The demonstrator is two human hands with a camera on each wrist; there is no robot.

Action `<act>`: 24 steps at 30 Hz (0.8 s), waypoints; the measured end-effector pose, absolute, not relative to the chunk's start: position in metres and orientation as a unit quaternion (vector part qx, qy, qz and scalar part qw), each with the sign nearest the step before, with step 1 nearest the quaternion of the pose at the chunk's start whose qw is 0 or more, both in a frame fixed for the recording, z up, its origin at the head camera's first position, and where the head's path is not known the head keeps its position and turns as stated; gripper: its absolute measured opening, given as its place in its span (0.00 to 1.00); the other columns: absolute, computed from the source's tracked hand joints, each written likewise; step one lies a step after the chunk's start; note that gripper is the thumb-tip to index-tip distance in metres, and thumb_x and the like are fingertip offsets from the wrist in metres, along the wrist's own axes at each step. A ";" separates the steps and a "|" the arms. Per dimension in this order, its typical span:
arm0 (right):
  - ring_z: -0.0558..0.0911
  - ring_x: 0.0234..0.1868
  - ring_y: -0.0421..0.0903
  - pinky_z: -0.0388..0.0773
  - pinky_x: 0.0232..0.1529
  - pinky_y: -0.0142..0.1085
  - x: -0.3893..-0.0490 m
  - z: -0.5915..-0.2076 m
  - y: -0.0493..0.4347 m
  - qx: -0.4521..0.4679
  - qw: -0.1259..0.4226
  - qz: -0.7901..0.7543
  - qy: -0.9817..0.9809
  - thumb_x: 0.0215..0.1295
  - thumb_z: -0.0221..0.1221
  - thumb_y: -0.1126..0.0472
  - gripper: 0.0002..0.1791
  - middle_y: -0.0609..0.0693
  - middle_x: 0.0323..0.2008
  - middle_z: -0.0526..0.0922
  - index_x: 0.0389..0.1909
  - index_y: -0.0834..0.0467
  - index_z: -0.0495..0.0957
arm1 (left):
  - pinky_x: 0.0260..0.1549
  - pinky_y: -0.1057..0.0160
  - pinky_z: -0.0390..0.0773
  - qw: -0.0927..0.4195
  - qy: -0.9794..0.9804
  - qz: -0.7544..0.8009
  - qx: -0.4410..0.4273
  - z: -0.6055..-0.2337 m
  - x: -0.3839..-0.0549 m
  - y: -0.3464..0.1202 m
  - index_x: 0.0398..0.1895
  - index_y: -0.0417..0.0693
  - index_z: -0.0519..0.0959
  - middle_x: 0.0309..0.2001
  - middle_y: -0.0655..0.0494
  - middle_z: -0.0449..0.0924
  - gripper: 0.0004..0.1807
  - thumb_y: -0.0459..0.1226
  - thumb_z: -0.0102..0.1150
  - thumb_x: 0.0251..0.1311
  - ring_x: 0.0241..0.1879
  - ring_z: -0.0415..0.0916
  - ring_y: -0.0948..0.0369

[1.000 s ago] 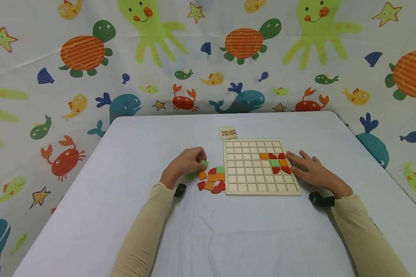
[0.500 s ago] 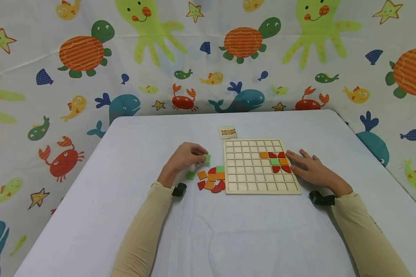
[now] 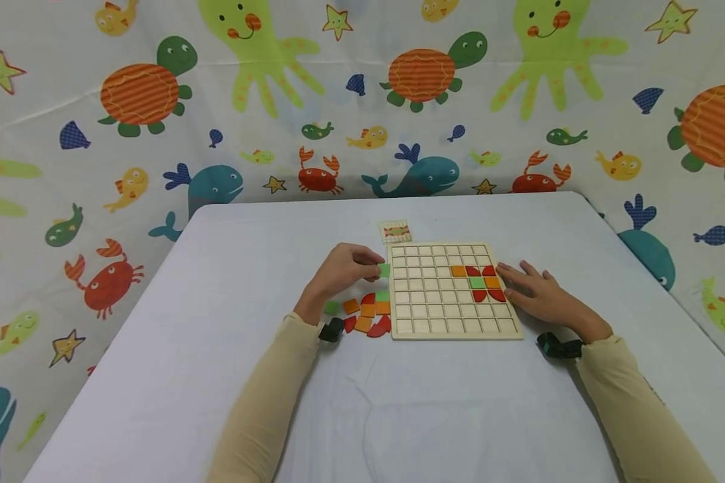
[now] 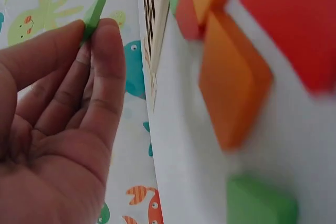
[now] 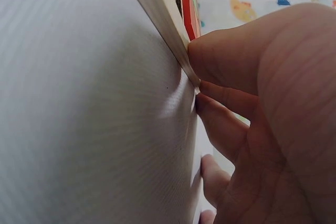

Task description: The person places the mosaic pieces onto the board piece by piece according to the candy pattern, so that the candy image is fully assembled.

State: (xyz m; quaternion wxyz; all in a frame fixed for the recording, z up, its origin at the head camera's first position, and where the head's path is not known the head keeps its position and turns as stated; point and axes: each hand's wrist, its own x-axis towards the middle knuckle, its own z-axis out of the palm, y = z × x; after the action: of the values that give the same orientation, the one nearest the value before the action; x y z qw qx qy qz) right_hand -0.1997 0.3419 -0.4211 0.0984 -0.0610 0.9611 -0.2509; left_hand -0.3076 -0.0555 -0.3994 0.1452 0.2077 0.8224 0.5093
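Observation:
Between thumb and fingertips, my left hand [image 3: 346,272] pinches a green square tile [image 3: 384,270], held at the left edge of a wooden grid board [image 3: 424,315]. The left wrist view shows the same green tile [image 4: 95,15] seen edge-on, above the tabletop. My right hand [image 3: 544,298] rests at the board's right edge with fingers spread; in the right wrist view its thumb [image 5: 223,59] touches the rim. Set in the grid's right side are an orange tile [image 3: 458,271], a green tile [image 3: 477,283] and several red curved pieces [image 3: 489,271].
Loose pieces lie left of the board: a green tile [image 3: 331,308], an orange tile [image 3: 351,306], a red curved piece [image 3: 376,329] and several others. A small pattern card [image 3: 395,231] lies behind the board's left corner. A printed cloth [image 3: 350,60] hangs behind the white table [image 3: 459,409].
My left hand has lifted the green tile from near the loose pieces and carried it right and away to the board's left edge. My right hand has stayed in place.

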 end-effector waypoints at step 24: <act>0.40 0.81 0.77 0.31 0.73 0.75 -0.199 -0.421 0.343 -0.068 0.090 -0.253 0.961 0.82 0.56 0.53 0.36 0.70 0.81 0.54 0.82 0.65 0.60 | 0.47 0.51 0.87 0.182 0.769 0.550 0.272 -0.386 -0.298 0.038 0.47 0.34 0.87 0.41 0.35 0.88 0.08 0.32 0.69 0.71 0.40 0.86 0.42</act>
State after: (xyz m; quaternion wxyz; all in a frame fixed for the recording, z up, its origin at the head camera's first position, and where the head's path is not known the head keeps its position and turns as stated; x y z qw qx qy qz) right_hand -0.1990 0.3431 -0.4215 0.0900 -0.0678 0.9608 -0.2533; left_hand -0.2984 0.0378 -0.3862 0.1819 0.2716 0.7686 0.5498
